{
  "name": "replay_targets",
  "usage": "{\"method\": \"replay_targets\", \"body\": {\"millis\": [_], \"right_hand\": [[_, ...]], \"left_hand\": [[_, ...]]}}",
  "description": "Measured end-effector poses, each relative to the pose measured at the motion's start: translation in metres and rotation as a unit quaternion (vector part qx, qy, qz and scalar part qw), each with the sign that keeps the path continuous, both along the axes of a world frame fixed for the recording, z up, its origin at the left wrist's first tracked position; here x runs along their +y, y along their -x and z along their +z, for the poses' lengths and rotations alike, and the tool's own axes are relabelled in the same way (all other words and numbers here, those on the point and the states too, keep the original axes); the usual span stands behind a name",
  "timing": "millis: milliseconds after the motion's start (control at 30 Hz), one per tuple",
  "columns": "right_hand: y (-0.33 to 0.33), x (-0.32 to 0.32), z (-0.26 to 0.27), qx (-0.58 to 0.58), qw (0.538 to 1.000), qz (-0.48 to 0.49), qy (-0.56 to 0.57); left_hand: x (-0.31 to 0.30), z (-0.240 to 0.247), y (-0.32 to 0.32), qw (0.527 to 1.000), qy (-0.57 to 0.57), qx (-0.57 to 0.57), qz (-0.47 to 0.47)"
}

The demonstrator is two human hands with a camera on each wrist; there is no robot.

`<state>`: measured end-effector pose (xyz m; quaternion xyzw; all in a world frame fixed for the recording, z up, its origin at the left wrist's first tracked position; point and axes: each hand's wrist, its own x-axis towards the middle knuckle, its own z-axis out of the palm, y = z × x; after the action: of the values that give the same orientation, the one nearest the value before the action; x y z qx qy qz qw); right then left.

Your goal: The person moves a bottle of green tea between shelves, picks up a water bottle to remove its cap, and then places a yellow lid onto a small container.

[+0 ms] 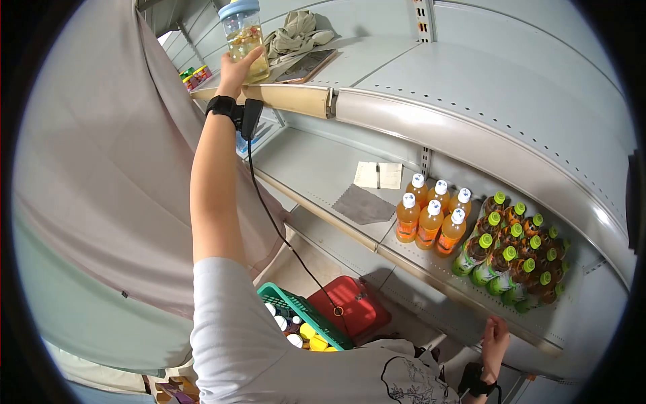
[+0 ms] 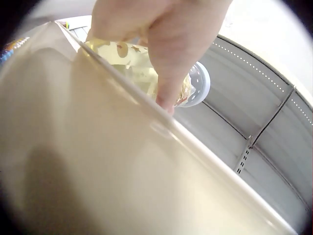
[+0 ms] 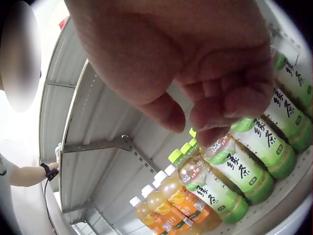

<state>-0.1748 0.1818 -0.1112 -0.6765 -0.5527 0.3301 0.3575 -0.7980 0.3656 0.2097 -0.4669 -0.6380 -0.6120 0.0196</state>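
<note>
Head view: my left hand [image 1: 237, 73] is stretched high and grips a clear bottle [image 1: 245, 37] with pale yellow content. It holds the bottle low on its side, just at the front edge of the top shelf [image 1: 296, 99]. A crumpled cloth [image 1: 296, 34] and a flat dark pad [image 1: 308, 65] lie close behind, so I judge there is little room further in. If the bottle stays on the lip it may tip forward and fall toward the green basket [image 1: 303, 311] below. The cable [image 1: 269, 209] hanging from the wrist could also catch and pull the arm.

Left wrist view: the fingers [image 2: 168, 73] wrap the bottle from the side and the blue lid [image 2: 200, 83] points away. The shelf edge fills most of the picture, and I cannot tell if the base stands fully on the shelf. The grip is one-handed and overhead, so a slip seems possible.

Right wrist view: my right hand [image 3: 186, 63] has loosely curled fingers and holds nothing. It hangs by the front edge of the lower shelf, very near the green-capped bottles [image 3: 244, 171], with the orange bottles [image 3: 166, 205] beside them. A careless move here could knock over the front row.
</note>
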Motion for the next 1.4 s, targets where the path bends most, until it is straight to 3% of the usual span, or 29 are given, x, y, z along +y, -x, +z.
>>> {"method": "replay_targets", "body": {"millis": [100, 167, 300, 400, 467, 500, 533, 600, 667, 733, 800, 900, 967, 1067, 1100, 1167, 1200, 1267, 1400], "right_hand": [[0.010, 0.002, 0.014, -0.009, 0.999, 0.019, 0.037], [0.013, 0.002, 0.017, 0.104, 0.992, 0.024, 0.069], [0.017, 0.000, 0.024, 0.144, 0.986, 0.038, 0.072], [0.021, -0.004, 0.032, 0.092, 0.992, 0.065, 0.064], [0.023, -0.010, 0.040, -0.078, 0.980, 0.182, 0.024], [0.026, -0.013, 0.045, -0.074, 0.981, 0.179, 0.023], [0.031, -0.018, 0.052, -0.081, 0.976, 0.197, 0.045], [0.037, -0.023, 0.061, -0.089, 0.972, 0.205, 0.069], [0.038, -0.029, 0.066, -0.039, 0.970, 0.220, 0.095], [0.037, -0.031, 0.065, -0.065, 0.967, 0.233, 0.074], [0.037, -0.033, 0.064, -0.100, 0.961, 0.252, 0.053], [0.039, -0.032, 0.066, -0.130, 0.954, 0.256, 0.086], [0.039, -0.037, 0.063, -0.138, 0.956, 0.260, 0.015], [0.031, -0.049, 0.050, -0.159, 0.955, 0.250, 0.002], [0.030, -0.052, 0.052, -0.155, 0.957, 0.245, 0.000], [0.020, -0.064, 0.046, -0.156, 0.961, 0.223, -0.040], [0.012, -0.072, 0.047, -0.166, 0.962, 0.214, -0.022], [-0.005, -0.086, 0.049, -0.147, 0.970, 0.193, 0.008], [-0.048, -0.122, 0.045, -0.132, 0.982, 0.130, 0.046]], "left_hand": [[-0.001, 0.002, -0.001, 1.000, 0.002, 0.009, -0.026], [-0.003, 0.003, -0.006, 0.999, 0.045, -0.005, 0.002], [-0.006, 0.004, -0.002, 0.995, 0.104, -0.003, 0.002], [0.000, -0.008, 0.014, 0.998, 0.043, 0.045, 0.001], [0.006, -0.012, 0.029, 0.992, 0.058, 0.105, 0.049], [0.002, -0.012, 0.021, 0.982, 0.089, 0.122, 0.117], [-0.001, -0.015, 0.017, 0.982, 0.086, 0.125, 0.112], [-0.005, -0.031, 0.003, 0.943, -0.037, 0.240, 0.227], [-0.021, -0.048, -0.043, 0.872, -0.196, 0.345, 0.286], [-0.053, -0.059, -0.107, 0.877, -0.235, 0.366, 0.205], [-0.086, -0.070, -0.169, 0.902, -0.205, 0.376, 0.061], [-0.138, -0.074, -0.252, 0.847, -0.161, 0.480, -0.161], [-0.175, -0.070, -0.294, 0.782, -0.136, 0.543, -0.276], [-0.208, -0.068, -0.343, 0.691, -0.156, 0.609, -0.357], [-0.221, -0.070, -0.358, 0.700, -0.163, 0.586, -0.374], [-0.247, -0.071, -0.385, 0.780, -0.011, 0.519, -0.349], [-0.255, -0.059, -0.387, 0.783, -0.011, 0.504, -0.366], [-0.260, -0.036, -0.386, 0.592, -0.020, 0.638, -0.493], [-0.278, -0.044, -0.419, 0.626, -0.017, 0.587, -0.513]]}}
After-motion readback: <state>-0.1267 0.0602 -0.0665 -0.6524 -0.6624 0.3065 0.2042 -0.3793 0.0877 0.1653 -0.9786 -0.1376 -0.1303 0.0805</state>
